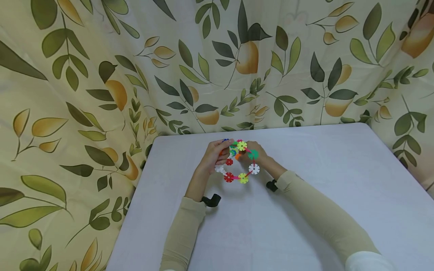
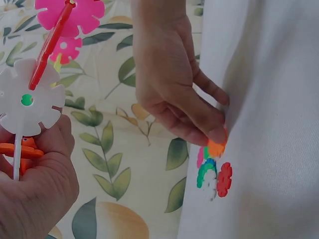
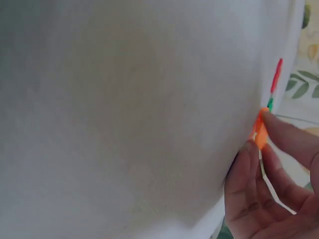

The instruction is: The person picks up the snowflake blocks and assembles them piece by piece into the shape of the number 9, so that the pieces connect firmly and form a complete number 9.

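Observation:
My left hand (image 1: 213,154) grips a ring-shaped chain of notched plastic snowflake discs, held above the table. The chain's yellow disc (image 1: 243,178), red disc (image 1: 228,177) and white disc (image 1: 254,169) show in the head view. In the left wrist view a white disc (image 2: 45,94) and a pink disc (image 2: 79,15) rise above the left hand (image 2: 45,184), an orange disc at its fingers. Behind the chain, my right hand (image 2: 172,84) reaches down to the tabletop. It pinches an orange snowflake disc (image 3: 262,137) between thumb and fingers.
Beside the right fingertips lie several loose discs, among them a red disc (image 2: 225,179) and a white one (image 2: 210,184). A white cloth covers the table (image 1: 322,195). A leaf-patterned curtain (image 1: 217,90) hangs behind and to the left of it.

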`<state>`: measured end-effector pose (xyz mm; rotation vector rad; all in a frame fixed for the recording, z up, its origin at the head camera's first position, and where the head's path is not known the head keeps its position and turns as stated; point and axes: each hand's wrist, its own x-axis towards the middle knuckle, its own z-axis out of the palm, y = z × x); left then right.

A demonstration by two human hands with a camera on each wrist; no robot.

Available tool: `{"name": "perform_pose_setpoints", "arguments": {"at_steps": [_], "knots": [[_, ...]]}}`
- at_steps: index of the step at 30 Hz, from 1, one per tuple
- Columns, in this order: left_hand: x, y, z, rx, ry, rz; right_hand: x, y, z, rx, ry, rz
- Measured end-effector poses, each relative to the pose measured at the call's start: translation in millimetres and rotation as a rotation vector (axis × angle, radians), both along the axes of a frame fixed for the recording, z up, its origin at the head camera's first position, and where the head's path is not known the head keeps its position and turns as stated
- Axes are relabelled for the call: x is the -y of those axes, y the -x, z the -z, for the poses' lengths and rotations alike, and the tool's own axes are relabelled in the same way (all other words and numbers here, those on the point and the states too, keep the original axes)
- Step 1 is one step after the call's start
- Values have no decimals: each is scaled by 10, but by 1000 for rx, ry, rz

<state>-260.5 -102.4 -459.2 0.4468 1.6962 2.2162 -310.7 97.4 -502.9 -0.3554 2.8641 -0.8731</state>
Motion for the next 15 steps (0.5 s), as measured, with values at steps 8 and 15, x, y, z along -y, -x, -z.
{"name": "perform_pose_setpoints", "arguments": {"at_steps": [8, 15], "knots": [[-29, 5, 23, 15, 14, 19, -165, 43, -25, 73, 323, 33], [-46, -11, 9, 32, 22, 22, -312, -28, -251, 325, 731, -23]]}}
